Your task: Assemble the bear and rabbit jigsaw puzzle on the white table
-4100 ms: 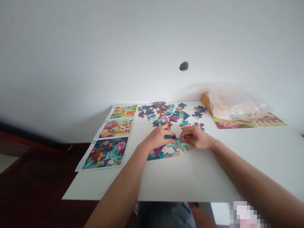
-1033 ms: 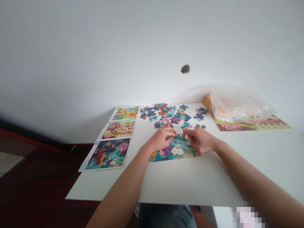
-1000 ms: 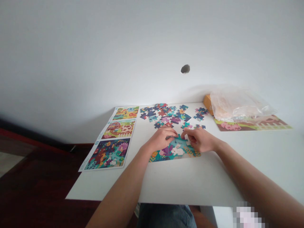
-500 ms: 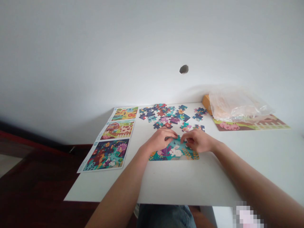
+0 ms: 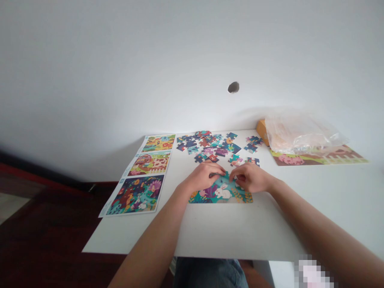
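A partly joined jigsaw puzzle [image 5: 223, 193] with a white rabbit, purple leaves and orange plants lies flat on the white table in front of me. At its upper left, my left hand [image 5: 205, 175] is closed, thumb and fingertips pinching a puzzle piece at the far edge. My right hand [image 5: 250, 177] is at the upper right, its fingers bent and closed on a teal puzzle piece [image 5: 227, 175] between the two hands. Both hands rest against the puzzle and cover parts of its top and sides.
Loose puzzle pieces [image 5: 210, 144] are heaped beyond my hands. A picture sheet [image 5: 138, 194] with three printed scenes lies left. At the right, a clear plastic bag [image 5: 303, 130] and an orange box [image 5: 262, 132] sit by a farm picture [image 5: 324, 157]. The wall has a hole [image 5: 233, 87].
Both hands stay at the same spots on the puzzle with nearly the same finger positions. The whole view has shifted very slightly.
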`<state>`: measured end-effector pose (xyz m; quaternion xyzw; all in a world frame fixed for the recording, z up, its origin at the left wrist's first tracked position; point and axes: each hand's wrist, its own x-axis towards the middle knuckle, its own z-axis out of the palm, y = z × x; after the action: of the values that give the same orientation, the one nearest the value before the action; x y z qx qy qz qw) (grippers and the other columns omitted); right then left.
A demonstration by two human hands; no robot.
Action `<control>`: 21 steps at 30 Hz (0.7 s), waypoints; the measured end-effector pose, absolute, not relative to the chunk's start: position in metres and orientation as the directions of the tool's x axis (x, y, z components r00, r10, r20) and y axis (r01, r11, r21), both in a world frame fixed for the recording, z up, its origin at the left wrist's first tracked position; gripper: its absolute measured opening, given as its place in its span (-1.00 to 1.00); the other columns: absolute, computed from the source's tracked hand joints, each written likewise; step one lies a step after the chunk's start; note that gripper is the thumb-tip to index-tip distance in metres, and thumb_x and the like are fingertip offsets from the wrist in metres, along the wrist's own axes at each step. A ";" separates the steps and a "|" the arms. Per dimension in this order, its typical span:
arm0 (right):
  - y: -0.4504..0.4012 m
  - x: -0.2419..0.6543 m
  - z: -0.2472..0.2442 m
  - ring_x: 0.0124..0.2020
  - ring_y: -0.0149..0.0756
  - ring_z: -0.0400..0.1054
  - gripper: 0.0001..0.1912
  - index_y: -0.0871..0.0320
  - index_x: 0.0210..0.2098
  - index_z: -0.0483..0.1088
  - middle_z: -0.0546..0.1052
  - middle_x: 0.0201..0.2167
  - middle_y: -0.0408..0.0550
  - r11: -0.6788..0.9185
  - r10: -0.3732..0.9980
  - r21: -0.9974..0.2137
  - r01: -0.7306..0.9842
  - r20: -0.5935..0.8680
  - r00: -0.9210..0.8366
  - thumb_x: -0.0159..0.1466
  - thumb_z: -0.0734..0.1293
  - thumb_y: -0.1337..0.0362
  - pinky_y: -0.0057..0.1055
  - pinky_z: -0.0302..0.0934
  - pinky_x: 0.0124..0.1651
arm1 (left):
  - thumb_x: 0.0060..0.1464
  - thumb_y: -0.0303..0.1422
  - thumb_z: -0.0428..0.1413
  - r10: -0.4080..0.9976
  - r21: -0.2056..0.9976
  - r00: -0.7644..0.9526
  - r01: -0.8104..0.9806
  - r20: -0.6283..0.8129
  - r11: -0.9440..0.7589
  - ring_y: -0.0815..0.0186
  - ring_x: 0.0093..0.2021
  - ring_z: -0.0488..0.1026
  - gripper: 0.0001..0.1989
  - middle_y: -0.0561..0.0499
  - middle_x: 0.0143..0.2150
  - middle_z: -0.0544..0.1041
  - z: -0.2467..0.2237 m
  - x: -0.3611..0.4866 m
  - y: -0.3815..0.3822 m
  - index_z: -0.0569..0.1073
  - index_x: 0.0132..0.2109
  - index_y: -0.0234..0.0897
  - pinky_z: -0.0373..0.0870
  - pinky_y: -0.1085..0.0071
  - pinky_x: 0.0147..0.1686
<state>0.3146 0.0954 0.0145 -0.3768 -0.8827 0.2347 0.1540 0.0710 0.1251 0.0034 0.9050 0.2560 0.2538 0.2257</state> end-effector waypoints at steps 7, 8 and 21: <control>0.095 0.314 0.017 -0.56 -0.45 0.22 -0.63 0.13 -0.26 0.55 0.39 -0.62 -0.23 0.607 0.746 -0.515 0.606 0.104 -0.658 0.00 0.25 0.48 -0.50 0.05 -0.40 | 0.16 -0.53 0.11 0.583 0.548 0.740 0.350 0.336 -0.760 0.27 -0.07 0.56 -0.77 0.00 -0.09 0.65 0.003 0.071 0.126 0.62 -0.15 -0.18 0.35 0.28 0.08; 0.094 0.313 0.017 -0.57 -0.45 0.21 -0.64 0.13 -0.26 0.55 0.39 -0.62 -0.24 0.605 0.748 -0.513 0.608 0.105 -0.656 0.00 0.24 0.49 -0.50 0.04 -0.41 | 0.16 -0.52 0.11 0.582 0.549 0.741 0.348 0.334 -0.760 0.27 -0.07 0.56 -0.77 0.00 -0.09 0.65 0.003 0.071 0.126 0.62 -0.15 -0.18 0.35 0.28 0.09; 0.094 0.310 0.018 -0.53 -0.39 0.31 -0.71 0.08 -0.16 0.54 0.47 -0.57 -0.20 0.493 0.856 -0.485 0.722 0.123 -0.502 0.17 0.27 0.33 -0.45 0.09 -0.35 | 0.18 -0.50 0.09 0.670 0.496 0.608 0.462 0.425 -0.735 0.28 -0.16 0.56 -0.80 0.02 -0.20 0.66 -0.005 0.065 0.135 0.61 -0.24 -0.20 0.39 0.27 0.02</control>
<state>0.3096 0.0937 0.0181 -0.4664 -0.8457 0.1894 0.1771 0.0647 0.1346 -0.0054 0.8803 0.3216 0.3040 0.1708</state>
